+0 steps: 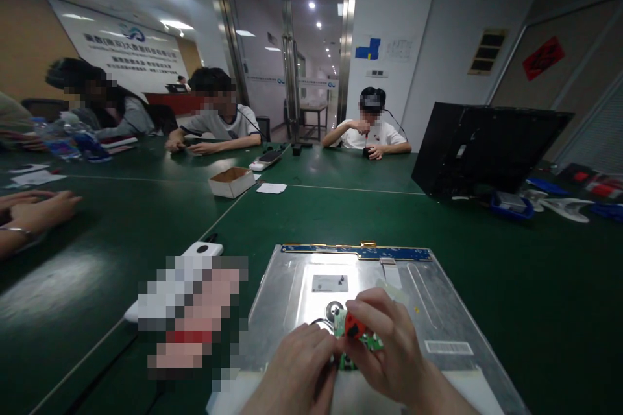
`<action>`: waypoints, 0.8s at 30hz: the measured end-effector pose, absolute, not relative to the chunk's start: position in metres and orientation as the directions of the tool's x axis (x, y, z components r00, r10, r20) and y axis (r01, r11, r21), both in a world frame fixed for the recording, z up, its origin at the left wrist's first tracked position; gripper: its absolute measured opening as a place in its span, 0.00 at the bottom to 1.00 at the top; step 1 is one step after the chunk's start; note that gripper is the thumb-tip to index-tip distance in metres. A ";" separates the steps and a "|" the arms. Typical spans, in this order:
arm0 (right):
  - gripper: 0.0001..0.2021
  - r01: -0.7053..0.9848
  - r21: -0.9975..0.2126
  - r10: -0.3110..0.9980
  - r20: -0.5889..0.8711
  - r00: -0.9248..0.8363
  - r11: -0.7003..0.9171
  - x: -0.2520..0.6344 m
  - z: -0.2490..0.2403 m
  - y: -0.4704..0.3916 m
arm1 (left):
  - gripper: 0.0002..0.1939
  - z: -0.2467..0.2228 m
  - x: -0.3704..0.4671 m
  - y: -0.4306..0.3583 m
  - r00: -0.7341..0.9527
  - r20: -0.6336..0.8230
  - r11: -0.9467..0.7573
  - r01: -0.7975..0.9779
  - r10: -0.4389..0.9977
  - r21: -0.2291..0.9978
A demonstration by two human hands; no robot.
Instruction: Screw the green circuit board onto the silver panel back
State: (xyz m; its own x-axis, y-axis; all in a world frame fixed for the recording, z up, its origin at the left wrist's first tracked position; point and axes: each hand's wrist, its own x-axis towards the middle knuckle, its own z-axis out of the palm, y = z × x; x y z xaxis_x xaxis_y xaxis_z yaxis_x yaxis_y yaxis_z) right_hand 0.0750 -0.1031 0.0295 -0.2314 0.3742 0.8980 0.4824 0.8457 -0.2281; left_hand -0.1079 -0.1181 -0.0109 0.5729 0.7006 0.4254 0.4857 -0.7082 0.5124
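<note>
A silver metal display panel [409, 311] lies flat before me, with a blue circuit strip [399, 253] along its far edge. Over its near middle, my right hand [389, 343] is closed on a red and black round tool handle [354, 324]. Just left of it, my left hand [299, 369] has its fingers bent together at the edge of a small green circuit board [346, 362]; what those fingers hold, if anything, is hidden. A round metal disc [333, 311] shows on the panel behind the board.
Left of the panel are a white power strip [199, 259] and a blurred pinkish item [214, 305]. Farther off stand an open box [232, 183] and a black monitor housing [487, 149]. Several people sit around the green table [331, 214]; a person's hands [43, 214] rest at left.
</note>
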 end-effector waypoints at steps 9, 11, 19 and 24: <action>0.19 0.510 -0.230 0.399 0.882 -0.252 0.829 0.078 0.027 -0.109 | 0.14 -0.007 -0.107 -0.116 0.594 0.380 -0.693 0.489 0.709 0.529; 0.17 0.502 -0.214 0.375 0.894 -0.246 0.838 0.078 0.028 -0.109 | 0.12 -0.008 -0.108 -0.116 0.587 0.388 -0.693 0.491 0.711 0.527; 0.18 0.470 -0.311 0.418 0.897 -0.141 0.826 0.074 0.017 -0.111 | 0.11 -0.013 -0.110 -0.116 0.597 0.403 -0.714 0.491 0.693 0.500; 0.16 0.487 -0.273 0.389 0.909 -0.151 0.829 0.074 0.020 -0.111 | 0.10 -0.010 -0.110 -0.117 0.599 0.383 -0.701 0.497 0.704 0.512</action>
State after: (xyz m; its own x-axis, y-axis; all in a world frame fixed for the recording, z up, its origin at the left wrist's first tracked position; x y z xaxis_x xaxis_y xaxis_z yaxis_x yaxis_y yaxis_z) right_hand 0.0738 -0.1109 0.0201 -0.1514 0.3886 0.9089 0.4874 0.8293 -0.2733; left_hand -0.1100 -0.1168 -0.0099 0.5988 0.7037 0.3825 0.4965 -0.7009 0.5121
